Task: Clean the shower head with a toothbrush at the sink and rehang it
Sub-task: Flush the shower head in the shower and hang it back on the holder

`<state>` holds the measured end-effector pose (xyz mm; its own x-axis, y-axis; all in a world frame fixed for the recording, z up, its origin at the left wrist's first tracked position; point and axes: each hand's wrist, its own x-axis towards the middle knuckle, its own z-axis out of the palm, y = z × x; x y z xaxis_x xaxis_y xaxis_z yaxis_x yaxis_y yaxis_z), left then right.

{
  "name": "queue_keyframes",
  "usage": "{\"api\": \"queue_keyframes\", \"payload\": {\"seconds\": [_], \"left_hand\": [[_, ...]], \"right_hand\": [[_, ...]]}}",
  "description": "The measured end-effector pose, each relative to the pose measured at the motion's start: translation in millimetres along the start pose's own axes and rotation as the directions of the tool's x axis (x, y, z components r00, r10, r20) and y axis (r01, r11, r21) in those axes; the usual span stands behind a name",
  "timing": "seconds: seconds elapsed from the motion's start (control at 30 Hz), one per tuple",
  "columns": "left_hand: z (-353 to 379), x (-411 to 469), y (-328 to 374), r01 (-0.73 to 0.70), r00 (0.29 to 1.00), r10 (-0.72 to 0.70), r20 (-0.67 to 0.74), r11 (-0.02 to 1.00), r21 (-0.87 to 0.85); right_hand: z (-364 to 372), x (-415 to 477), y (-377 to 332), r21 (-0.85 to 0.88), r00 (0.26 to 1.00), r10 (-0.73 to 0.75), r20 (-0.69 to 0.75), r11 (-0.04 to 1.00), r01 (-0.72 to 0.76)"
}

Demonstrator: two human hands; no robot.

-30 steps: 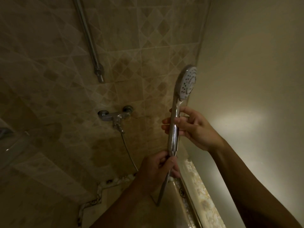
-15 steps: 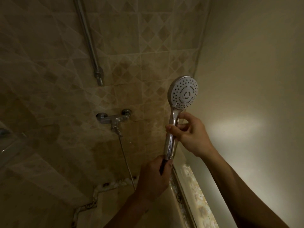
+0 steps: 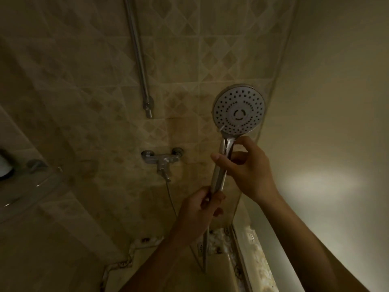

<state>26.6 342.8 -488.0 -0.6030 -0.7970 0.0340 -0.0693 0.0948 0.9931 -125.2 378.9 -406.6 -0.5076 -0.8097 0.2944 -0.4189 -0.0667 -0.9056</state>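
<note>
Head view, right hand (image 3: 248,171) and left hand (image 3: 202,209) raised, gripping shower head (image 3: 239,110) handle

Two arms reach in from the near edge. The left forearm (image 3: 151,264) is bare from the wrist down to the bottom edge. The right forearm (image 3: 315,239) is bare too, and it looks wider close to the camera. The left hand (image 3: 197,209) and the right hand (image 3: 250,173) have bare fingers. A short, plain nail (image 3: 215,158) shows on the right hand. The light is dim, so small marks on the skin cannot be made out.
</note>
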Motion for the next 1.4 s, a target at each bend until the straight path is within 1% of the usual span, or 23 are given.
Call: {"api": "queue_keyframes", "payload": {"seconds": [0.07,0.13,0.3,0.37,0.43,0.5,0.57,0.63,0.7,0.77,0.87,0.97,1.03,1.13,1.27,1.33,1.4], "left_hand": [[-3,6,3,-0.024,1.000,0.023,-0.016,0.997,-0.067],[-8,11,5,-0.042,0.998,0.038,-0.042,0.994,-0.099],[-30,23,0,-0.053,0.996,0.048,-0.074,0.996,-0.076],[-40,28,-2,-0.061,0.996,0.056,-0.074,0.995,-0.076],[-58,37,-5,-0.034,0.997,0.026,-0.079,0.994,-0.106],[-77,46,-10,-0.007,0.997,-0.001,-0.074,0.994,-0.109],[-97,55,-17,0.022,0.999,-0.024,-0.029,0.996,-0.085],[-116,63,-30,0.077,0.997,-0.076,0.020,0.993,-0.085],[-132,72,-45,0.167,0.986,-0.165,0.026,0.976,-0.140],[-145,82,-59,0.205,0.978,-0.208,-0.001,0.968,-0.143],[-159,94,-83,0.200,0.979,-0.203,-0.015,0.972,-0.120],[-172,110,-109,0.227,0.973,-0.228,-0.034,0.973,-0.041],[-177,122,-126,0.259,0.964,-0.257,-0.065,0.966,0.028],[-181,141,-145,0.278,0.960,-0.271,-0.072,0.952,0.128],[-183,162,-162,0.274,0.962,-0.271,-0.039,0.948,0.165],[-181,170,-165,0.262,0.965,-0.262,-0.025,0.946,0.189],[-178,177,-169,0.262,0.964,-0.266,-0.008,0.942,0.210]], "right_hand": [[7,5,0,-0.008,1.000,-0.017,0.016,1.000,0.017],[16,8,1,-0.005,0.999,-0.028,0.035,1.000,0.028],[44,18,6,0.033,0.997,-0.054,0.056,0.998,0.052],[55,21,10,0.059,0.991,-0.077,0.105,0.996,0.071],[72,26,15,0.122,0.977,-0.094,0.191,0.990,0.071],[91,32,21,0.232,0.953,-0.082,0.290,0.973,0.013],[110,38,30,0.289,0.923,-0.065,0.380,0.956,-0.052],[131,44,41,0.354,0.891,-0.042,0.453,0.925,-0.136],[154,50,58,0.419,0.872,0.006,0.490,0.876,-0.241],[177,57,77,0.421,0.852,0.066,0.519,0.848,-0.323],[202,62,105,0.455,0.836,0.177,0.519,0.771,-0.446],[224,67,141,0.449,0.830,0.337,0.445,0.717,-0.532],[237,69,171,0.377,0.797,0.457,0.395,0.711,-0.594],[260,74,212,0.243,0.747,0.566,0.349,0.716,-0.655],[287,86,243,0.155,0.753,0.574,0.323,0.752,-0.640],[298,90,250,0.188,0.748,0.575,0.331,0.737,-0.649],[304,92,253,0.212,0.761,0.567,0.314,0.740,-0.639]]}}
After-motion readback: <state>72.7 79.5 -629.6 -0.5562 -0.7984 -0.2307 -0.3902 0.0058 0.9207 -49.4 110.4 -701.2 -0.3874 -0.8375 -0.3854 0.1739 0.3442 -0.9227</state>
